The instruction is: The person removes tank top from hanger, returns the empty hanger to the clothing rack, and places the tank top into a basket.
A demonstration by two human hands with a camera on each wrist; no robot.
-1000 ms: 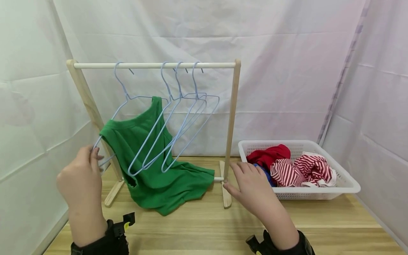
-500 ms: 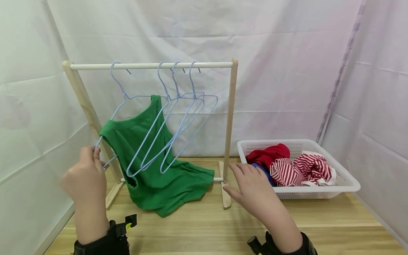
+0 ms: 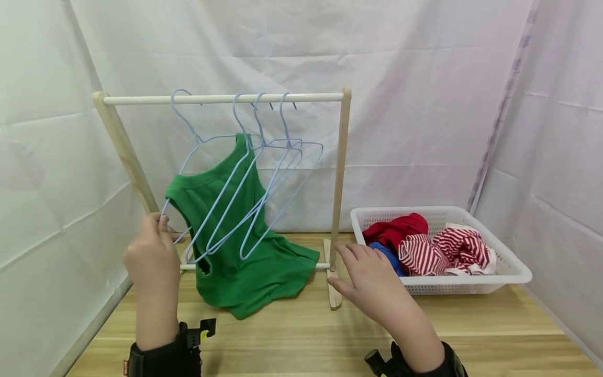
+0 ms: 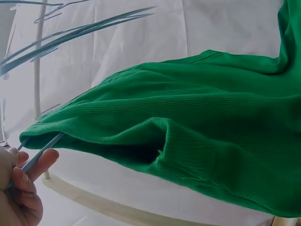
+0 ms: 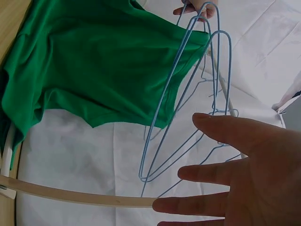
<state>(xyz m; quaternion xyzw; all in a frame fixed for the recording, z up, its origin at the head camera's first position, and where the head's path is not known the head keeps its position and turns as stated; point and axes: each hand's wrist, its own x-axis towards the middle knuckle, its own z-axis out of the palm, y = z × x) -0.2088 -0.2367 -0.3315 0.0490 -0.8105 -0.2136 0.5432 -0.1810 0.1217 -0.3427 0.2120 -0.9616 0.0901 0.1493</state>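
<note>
Hanger hook, head view: the blue wire hanger loops over the white rail, its hook arching slightly higher than its neighbours; an upward tug from the left fingers could unhook it and drop the green sleeveless top.
Bare hangers, head view: three bare hangers cross in front of the top, so their wire loops might snag it.
Hem, head view: spread on the surface, near its back edge, left of the white basket by the back right corner; drag there may pull a shoulder off the wire.
Left grip, head view: left fingers clamped on the hanger's lower left corner, the top's nearer shoulder just beside them.
Armhole, left wrist view: gapes just beyond the pinch, wire running into it; tilting might let the cloth slide.
Right fingers, right wrist view: spread apart, holding nothing; the top lies well apart, beyond the bare hangers. Whether a fingertip touches the wooden post, I cannot tell; a bump could shift the rail.
</note>
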